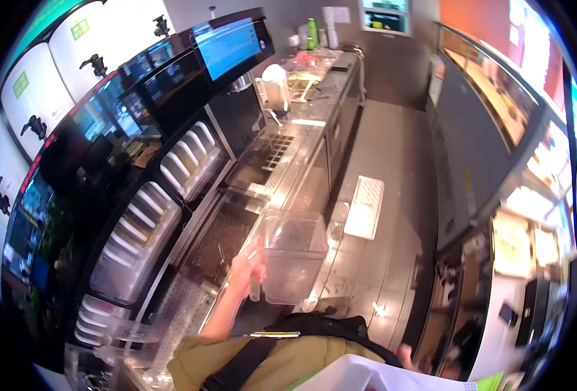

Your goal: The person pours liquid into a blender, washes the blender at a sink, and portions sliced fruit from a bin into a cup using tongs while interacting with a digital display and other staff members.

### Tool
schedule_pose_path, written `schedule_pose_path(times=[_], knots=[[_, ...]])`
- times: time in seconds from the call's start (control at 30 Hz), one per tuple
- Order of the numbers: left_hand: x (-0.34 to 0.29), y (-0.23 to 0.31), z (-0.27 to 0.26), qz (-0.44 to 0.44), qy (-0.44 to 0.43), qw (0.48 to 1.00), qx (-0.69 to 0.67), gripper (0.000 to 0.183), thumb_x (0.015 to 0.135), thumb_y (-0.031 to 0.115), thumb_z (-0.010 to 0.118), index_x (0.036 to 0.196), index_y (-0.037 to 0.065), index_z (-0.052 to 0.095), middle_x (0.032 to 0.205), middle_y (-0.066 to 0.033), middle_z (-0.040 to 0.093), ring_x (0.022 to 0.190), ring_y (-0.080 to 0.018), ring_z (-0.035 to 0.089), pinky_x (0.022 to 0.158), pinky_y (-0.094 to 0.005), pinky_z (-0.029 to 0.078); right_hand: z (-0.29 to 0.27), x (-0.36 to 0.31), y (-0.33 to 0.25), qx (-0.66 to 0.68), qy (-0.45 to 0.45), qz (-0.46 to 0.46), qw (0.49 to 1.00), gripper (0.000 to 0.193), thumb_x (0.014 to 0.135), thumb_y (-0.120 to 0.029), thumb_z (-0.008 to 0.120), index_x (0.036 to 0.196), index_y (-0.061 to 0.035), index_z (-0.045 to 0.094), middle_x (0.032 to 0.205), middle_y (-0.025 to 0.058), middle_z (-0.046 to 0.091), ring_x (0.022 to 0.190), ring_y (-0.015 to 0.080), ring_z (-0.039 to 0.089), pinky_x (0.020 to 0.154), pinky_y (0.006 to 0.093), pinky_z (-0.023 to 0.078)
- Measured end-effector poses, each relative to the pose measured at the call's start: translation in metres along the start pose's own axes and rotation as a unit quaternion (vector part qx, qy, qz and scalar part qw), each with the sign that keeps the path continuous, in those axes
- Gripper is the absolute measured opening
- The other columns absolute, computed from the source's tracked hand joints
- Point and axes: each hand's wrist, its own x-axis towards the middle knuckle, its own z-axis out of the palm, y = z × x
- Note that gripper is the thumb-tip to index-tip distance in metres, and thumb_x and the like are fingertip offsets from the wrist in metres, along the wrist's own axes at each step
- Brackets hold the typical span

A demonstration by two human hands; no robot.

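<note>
My left hand point(245, 268) grips the handle of a large clear plastic pitcher point(293, 254) and holds it upright just off the counter's front edge, beside an open ice bin point(220, 242). The pitcher looks empty. Only a small part of my right hand point(406, 356) shows at the lower edge, down by my hip behind a white sheet or bag point(360, 376); its fingers are hidden. A dark strap point(249, 362) crosses my olive top.
A steel counter point(301, 153) with a drain grate point(277, 148) runs away from me on the left. Behind it are white lidded tubs point(185, 166), white dispensers with black taps point(96, 64) and a blue screen point(226, 44). A white floor mat point(365, 207) lies in the aisle; a second counter point(477, 156) lines the right.
</note>
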Motion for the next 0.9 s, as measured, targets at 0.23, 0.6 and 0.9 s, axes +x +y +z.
schedule_pose_path(times=[0.23, 0.6, 0.9], knots=[[0.171, -0.018, 0.088, 0.037, 0.037, 0.999, 0.002, 0.054, 0.079, 0.021, 0.049, 0.126, 0.002, 0.031, 0.070, -0.0077, 0.051, 0.045, -0.0118, 0.046, 0.038, -0.0221, 0.038, 0.092, 0.089, -0.149, -0.489, -0.131, -0.166, 0.846, 0.014, 0.070, -0.020, 0.055, 0.066, -0.0066, 0.056, 0.065, 0.0068, 0.056, 0.057, 0.0167, 0.053, 0.047, 0.0334, 0.042], [0.291, -0.010, 0.113, 0.153, 0.282, 0.946, 0.043, 0.052, 0.070, 0.015, 0.038, 0.120, 0.001, 0.040, 0.057, -0.0082, 0.051, 0.039, -0.0126, 0.045, 0.038, -0.0231, 0.040, 0.461, 0.121, -0.673, -0.379, -0.177, -0.505, 0.755, 0.020, 0.065, -0.013, 0.051, 0.047, -0.0062, 0.049, 0.047, 0.0071, 0.050, 0.038, 0.0180, 0.049, 0.034, 0.0295, 0.037], [0.420, -0.003, 0.092, 0.214, 0.301, 0.925, 0.084, 0.048, 0.076, 0.014, 0.040, 0.123, 0.004, 0.038, 0.065, -0.0053, 0.053, 0.041, -0.0088, 0.044, 0.038, -0.0208, 0.038, 0.740, -0.016, -0.682, -0.548, -0.371, -0.590, 0.462, 0.018, 0.073, -0.005, 0.053, 0.088, 0.0048, 0.057, 0.073, 0.0117, 0.059, 0.059, 0.0230, 0.059, 0.051, 0.0303, 0.049]])
